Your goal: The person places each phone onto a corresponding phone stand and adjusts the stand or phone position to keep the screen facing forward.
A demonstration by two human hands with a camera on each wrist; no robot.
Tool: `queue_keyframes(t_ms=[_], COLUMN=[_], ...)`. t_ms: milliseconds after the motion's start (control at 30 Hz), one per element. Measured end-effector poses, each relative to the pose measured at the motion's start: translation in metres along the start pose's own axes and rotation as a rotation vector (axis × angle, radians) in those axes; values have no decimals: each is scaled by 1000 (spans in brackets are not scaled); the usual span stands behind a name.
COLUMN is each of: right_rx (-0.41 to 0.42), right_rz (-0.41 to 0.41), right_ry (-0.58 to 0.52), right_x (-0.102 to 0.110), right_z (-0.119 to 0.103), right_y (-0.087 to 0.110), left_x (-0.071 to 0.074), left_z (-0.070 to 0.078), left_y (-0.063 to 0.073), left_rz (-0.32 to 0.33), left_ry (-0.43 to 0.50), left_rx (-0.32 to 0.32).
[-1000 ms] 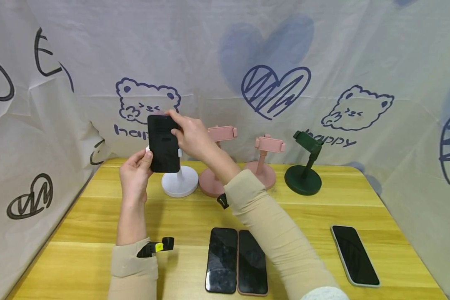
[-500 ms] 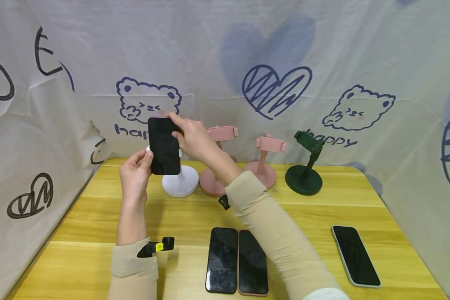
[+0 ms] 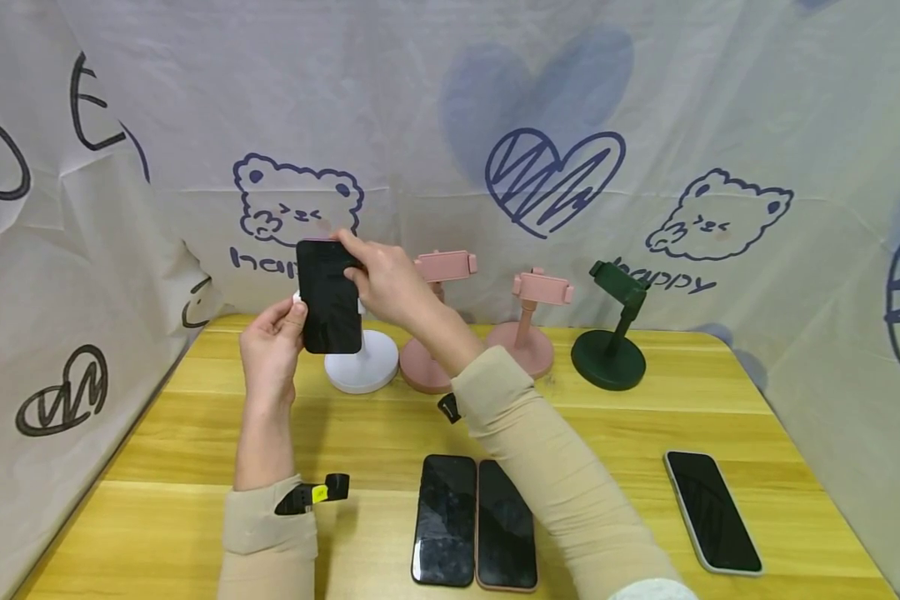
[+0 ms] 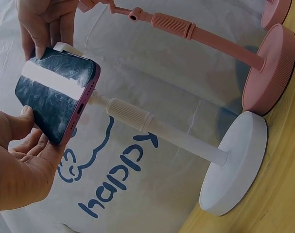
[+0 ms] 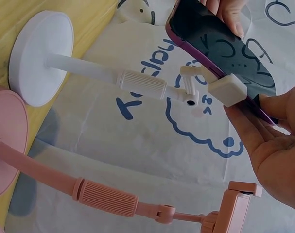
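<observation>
A dark-screened smartphone (image 3: 332, 304) with a purple-red edge stands upright in front of the white phone stand (image 3: 362, 367). In the right wrist view, the stand's white clamp jaw (image 5: 228, 91) lies against the phone's side edge. My left hand (image 3: 272, 346) grips the phone's left side, its thumb at the edge and the other fingers going behind. My right hand (image 3: 392, 279) pinches the upper right part of the phone between thumb and fingers. Much of the stand's holder is hidden behind the phone in the head view.
To the right stand two pink phone stands (image 3: 447, 267) and a dark green one (image 3: 609, 360). Two phones (image 3: 444, 521) lie side by side at the table's front, and a pale-edged phone (image 3: 714, 512) lies at the right. A drawn-on white cloth (image 3: 420, 108) hangs behind.
The phone has slid slightly downward, with my right hand moving down along with it. My left hand has stayed nearly in place.
</observation>
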State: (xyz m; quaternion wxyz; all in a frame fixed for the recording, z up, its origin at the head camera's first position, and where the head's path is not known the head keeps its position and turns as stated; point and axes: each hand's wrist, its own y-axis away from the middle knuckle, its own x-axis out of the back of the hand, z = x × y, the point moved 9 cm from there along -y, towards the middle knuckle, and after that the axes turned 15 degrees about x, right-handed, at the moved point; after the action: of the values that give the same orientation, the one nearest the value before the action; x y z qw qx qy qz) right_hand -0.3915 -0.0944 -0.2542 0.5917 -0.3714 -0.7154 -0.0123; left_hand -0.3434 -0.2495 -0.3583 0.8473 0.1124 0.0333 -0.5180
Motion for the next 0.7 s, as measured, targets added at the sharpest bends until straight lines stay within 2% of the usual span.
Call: queue_keyframes(t_ms=[333, 700], right_rx=[5, -8], right_rz=[21, 177], right_ry=[20, -50], right_x=[-3, -2], right_z=[-4, 1], right_y=[2, 10], left_x=[2, -1], left_z=[0, 1], left_y=[-1, -1], left_rz=[-5, -22], left_ry=[-10, -12], left_rx=[1, -17])
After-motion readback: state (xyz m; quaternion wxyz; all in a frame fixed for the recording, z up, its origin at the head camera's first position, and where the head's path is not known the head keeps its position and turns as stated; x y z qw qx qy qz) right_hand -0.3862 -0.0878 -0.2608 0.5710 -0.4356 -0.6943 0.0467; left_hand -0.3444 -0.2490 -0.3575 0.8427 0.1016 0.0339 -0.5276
